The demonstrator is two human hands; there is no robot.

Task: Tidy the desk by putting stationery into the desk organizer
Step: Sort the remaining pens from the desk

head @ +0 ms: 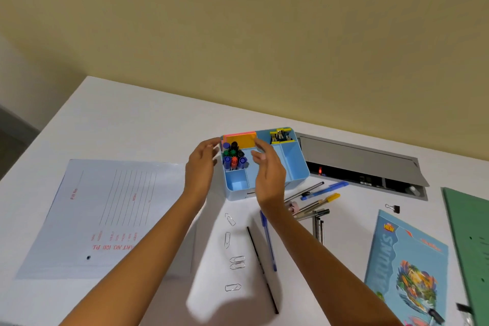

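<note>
The left hand (202, 167) rests open at the left wall of the desk organizer (295, 164). The right hand (267, 169) hovers open above its middle compartments, holding nothing. Loose pens (315, 198) lie on the counter (132, 119) just right of the right wrist. They are probably light, stiff and prone to rolling, so best pinched mid-barrel. Paper clips (236, 262) between the forearms look thin and flat, awkward to lift. Markers (234, 157) crowd the compartment beside the left fingertips, and a notebook (407, 267) lies further right.
</note>
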